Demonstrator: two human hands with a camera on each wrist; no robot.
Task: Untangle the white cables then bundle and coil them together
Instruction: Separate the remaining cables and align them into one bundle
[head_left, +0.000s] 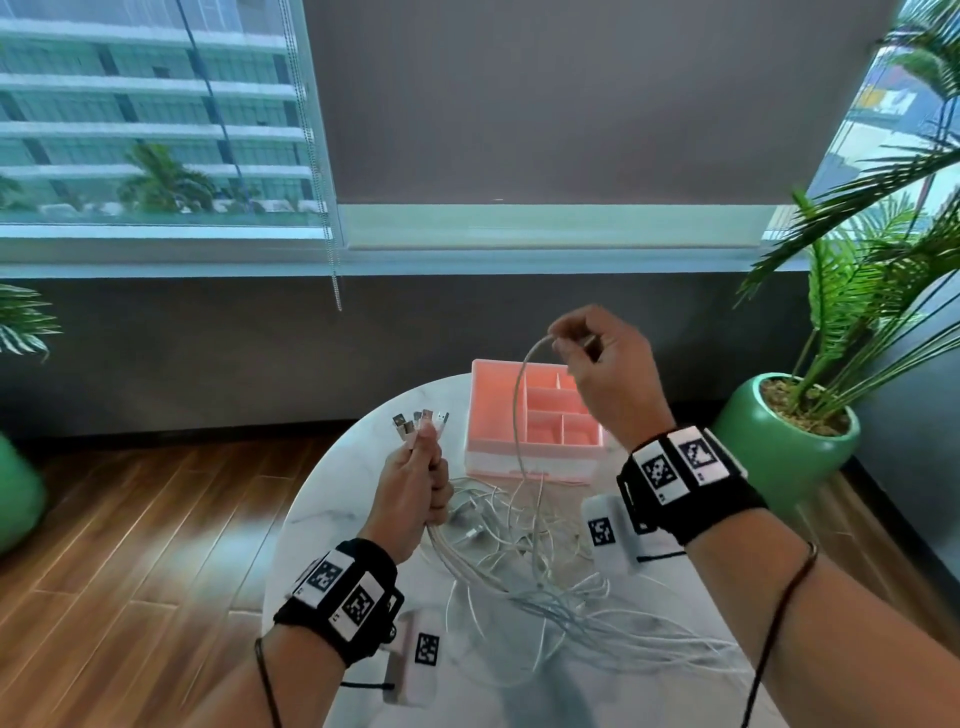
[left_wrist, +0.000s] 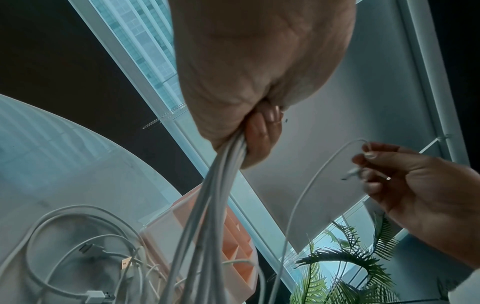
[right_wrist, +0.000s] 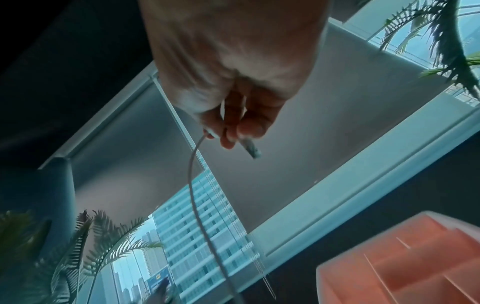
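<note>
The left hand (head_left: 413, 488) is closed in a fist around a bunch of white cables (left_wrist: 207, 216), held just above the near-left part of the round white table (head_left: 332, 499). The bunch stands almost straight up. Its USB plugs (head_left: 418, 418) stick out of the top of the fist and point up and away, toward the window; I count about five plugs, but they are small and a bit blurry. Below the fist the cables hang down and spread into a loose messy pile (head_left: 540, 561) on the middle of the table, too mixed up to count. The right hand (head_left: 605, 374) is lifted higher, over the pink organizer box (head_left: 485, 410). Its thumb and fingers pinch the end of one single cable (head_left: 519, 395), with the other fingers curled in. That cable bends over at the top, then runs almost straight down in front of the box into the pile. Its plug end (right_wrist: 250, 149) pokes out past the fingers. The box sits at the far side of the table, close to the edge. One green pot with a palm plant (head_left: 779, 441) stands on the floor to the right. The pile reaches close to the right edge of the table, and the left side of the table has bare room.
</note>
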